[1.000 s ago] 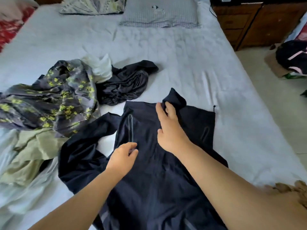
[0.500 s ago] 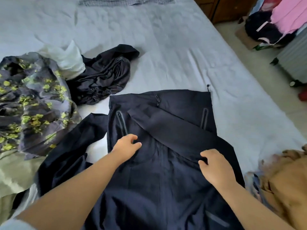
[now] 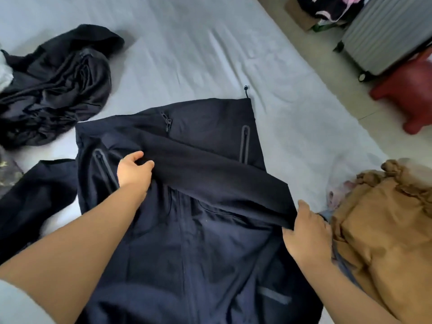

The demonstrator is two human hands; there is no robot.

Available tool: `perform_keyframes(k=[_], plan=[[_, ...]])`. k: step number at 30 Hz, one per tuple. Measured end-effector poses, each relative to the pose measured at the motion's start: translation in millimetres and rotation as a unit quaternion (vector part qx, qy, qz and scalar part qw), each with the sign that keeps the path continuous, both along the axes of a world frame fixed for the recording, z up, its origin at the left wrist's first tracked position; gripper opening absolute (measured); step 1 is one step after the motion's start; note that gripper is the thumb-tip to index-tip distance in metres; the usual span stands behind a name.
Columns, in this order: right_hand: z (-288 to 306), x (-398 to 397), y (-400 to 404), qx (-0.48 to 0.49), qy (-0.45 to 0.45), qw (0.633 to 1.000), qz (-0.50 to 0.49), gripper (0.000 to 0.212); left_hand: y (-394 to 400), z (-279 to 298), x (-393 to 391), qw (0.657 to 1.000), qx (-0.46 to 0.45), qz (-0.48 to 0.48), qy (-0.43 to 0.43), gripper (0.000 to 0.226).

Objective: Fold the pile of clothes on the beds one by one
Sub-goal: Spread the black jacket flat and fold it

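A dark navy zip jacket (image 3: pixel 205 242) lies spread on the pale grey bed sheet (image 3: pixel 187 54), front up, with one sleeve folded diagonally across its chest. My left hand (image 3: pixel 134 171) grips the upper end of that sleeve near the left pocket zip. My right hand (image 3: pixel 306 232) holds the sleeve's lower end at the jacket's right edge. The jacket's other sleeve (image 3: pixel 35 199) trails off to the left.
A crumpled black garment (image 3: pixel 56 90) lies at the upper left, and a patterned garment (image 3: pixel 7 169) shows at the left edge. Brown clothing (image 3: pixel 383 225) sits at the right on the bed. Past the bed edge stand a grey suitcase (image 3: pixel 383 31) and a red stool (image 3: pixel 411 94).
The camera has tilted down and closer. My left hand moved up and took hold of the folded sleeve's upper end; my right hand slid to the right along the sleeve to its lower end.
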State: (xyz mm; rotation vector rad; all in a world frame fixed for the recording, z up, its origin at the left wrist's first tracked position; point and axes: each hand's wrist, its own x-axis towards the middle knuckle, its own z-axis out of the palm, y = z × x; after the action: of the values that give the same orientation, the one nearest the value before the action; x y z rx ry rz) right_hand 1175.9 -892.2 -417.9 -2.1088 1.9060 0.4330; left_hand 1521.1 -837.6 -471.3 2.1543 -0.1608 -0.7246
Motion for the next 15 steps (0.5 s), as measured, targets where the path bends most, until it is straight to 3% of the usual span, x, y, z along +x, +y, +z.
perform_keyframes(k=[3,6,9,11,13,15], plan=[[5,-2,3,0.040,-0.141,0.989,-0.031,0.036,13,9,20,0.992,0.061,-0.028,-0.105,0.049],[11,-14,18,0.033,-0.203,0.978,-0.013,0.035,25,17,40,0.975,0.105,-0.086,-0.179,0.061],[23,-27,39,-0.017,-0.195,0.975,0.101,0.051,35,18,58,0.957,0.154,-0.146,-0.200,0.070],[23,-31,52,-0.039,-0.121,0.969,0.211,0.056,41,16,66,0.949,0.182,-0.168,-0.195,0.072],[28,-21,60,0.055,-0.035,0.958,0.279,0.041,46,12,75,0.941,0.215,-0.193,-0.177,0.072],[23,-15,64,0.135,0.005,0.961,0.242,0.030,52,10,80,0.932,0.251,-0.206,-0.165,0.069]])
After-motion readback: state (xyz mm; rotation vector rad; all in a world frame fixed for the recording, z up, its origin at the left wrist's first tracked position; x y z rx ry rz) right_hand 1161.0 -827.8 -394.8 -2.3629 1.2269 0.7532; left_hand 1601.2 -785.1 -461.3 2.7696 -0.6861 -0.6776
